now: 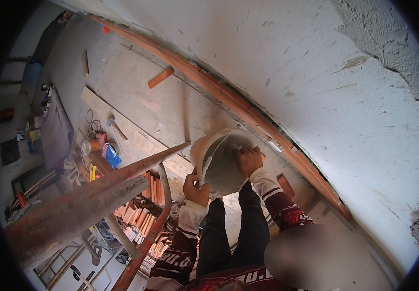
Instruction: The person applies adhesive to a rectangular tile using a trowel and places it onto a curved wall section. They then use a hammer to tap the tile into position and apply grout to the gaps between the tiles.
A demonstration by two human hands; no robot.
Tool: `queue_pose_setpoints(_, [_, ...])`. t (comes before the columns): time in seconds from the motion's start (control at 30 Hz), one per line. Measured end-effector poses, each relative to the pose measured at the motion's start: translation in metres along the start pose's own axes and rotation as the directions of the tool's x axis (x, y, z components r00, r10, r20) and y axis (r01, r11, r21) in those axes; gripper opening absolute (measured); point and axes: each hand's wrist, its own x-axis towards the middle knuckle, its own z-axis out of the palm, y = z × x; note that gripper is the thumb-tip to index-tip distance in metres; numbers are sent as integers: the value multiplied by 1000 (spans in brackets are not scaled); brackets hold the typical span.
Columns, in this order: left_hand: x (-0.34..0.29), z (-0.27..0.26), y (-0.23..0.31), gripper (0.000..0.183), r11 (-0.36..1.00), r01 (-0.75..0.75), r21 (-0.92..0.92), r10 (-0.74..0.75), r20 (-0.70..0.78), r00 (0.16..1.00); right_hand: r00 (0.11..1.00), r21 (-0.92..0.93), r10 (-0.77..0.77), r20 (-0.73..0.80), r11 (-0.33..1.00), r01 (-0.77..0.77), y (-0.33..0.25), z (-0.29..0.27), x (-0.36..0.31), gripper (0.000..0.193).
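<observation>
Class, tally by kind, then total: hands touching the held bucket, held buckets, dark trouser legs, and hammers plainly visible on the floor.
Hands: 2 (left hand, right hand)
Held bucket: 1
Dark trouser legs: 2 (left leg, right leg)
Hammer: 1
Total: 6

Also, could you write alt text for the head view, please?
The left hand grips a pale bucket by its rim; the right hand is at its opening. A white wall fills the upper right; a rusty metal frame crosses the left.
</observation>
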Motion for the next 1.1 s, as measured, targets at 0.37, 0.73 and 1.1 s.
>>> queue_pose_setpoints(0.37, [6,0,0,20,992,114,-45,-115,-23,993,992,231,-69,-103,969,92,-9,22,-20,35])
queue_pose_setpoints(0.73, [18,19,14,23,879,404,-255,-456,-197,868,989,373,41,-139,928,14,3,-47,4,43])
queue_pose_setpoints(1.1, [-1,-1,-28,29,863,382,-330,-475,-276,835,891,507,236,-388,862,-7,22,-95,99,39])
